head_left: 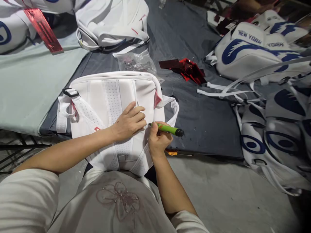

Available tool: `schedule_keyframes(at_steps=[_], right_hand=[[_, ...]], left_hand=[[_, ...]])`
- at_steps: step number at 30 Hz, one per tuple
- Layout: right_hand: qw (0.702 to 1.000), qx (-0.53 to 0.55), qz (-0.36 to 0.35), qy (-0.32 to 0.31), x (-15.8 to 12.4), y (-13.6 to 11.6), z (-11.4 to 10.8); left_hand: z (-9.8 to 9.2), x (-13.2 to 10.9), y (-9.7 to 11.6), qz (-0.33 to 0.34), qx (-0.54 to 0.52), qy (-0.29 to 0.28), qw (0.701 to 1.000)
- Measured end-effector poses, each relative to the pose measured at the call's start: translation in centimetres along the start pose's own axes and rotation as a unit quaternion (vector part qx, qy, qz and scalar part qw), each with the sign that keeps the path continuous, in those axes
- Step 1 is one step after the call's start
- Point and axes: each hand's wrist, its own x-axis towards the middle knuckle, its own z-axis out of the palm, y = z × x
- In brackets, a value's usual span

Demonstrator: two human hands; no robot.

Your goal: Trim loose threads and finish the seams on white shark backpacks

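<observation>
A white backpack [97, 87] lies before me with its strapped, padded back facing up. My left hand [130, 121] rests on the bag's middle, fingers stretched across the padding and pressing on it. Close beside it, my right hand [159, 139] is closed around a green marker [167, 128]. The marker's thin dark end points left toward the bag's surface; whether it touches cannot be made out. One shoulder strap [85, 111] with a black buckle [70, 92] hangs at the left. Another strap loop [174, 110] sticks out on the right, near a red corner patch [157, 99].
Behind the bag lie a clear plastic bag [138, 61] and red foil pieces [190, 71] on the dark table cover [199, 119]. White backpacks [114, 19] stand at the upper left. More white-and-blue bags [252, 55] with trailing straps fill the right side. A red strip [43, 30] hangs upper left.
</observation>
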Motion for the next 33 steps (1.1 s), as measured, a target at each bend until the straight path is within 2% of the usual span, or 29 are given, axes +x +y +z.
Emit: schedule_keyframes(at_steps=[5,11,16,23,33], right_hand=[[1.000,-0.010,0.015,-0.018,0.2,-0.5,0.2],[0.997,-0.035,0.039,-0.048,1.1,-0.7,-0.3],[0.994,-0.045,0.044,-0.093,2.1,-1.1,-0.8],[0.987,-0.066,0.069,-0.126,3.1,-1.4,-0.8],[0.987,-0.040,0.080,-0.133,2.9,-1.1,-1.2]], left_hand=[[0.3,-0.4,0.1,-0.011,0.008,0.012,1.000],[0.9,-0.8,0.0,-0.021,-0.048,0.006,0.999],[1.0,-0.8,0.0,-0.011,-0.027,0.031,0.999],[1.2,-1.0,-0.1,-0.002,0.046,-0.005,0.999],[0.9,-0.4,0.0,-0.004,0.011,0.056,0.998]])
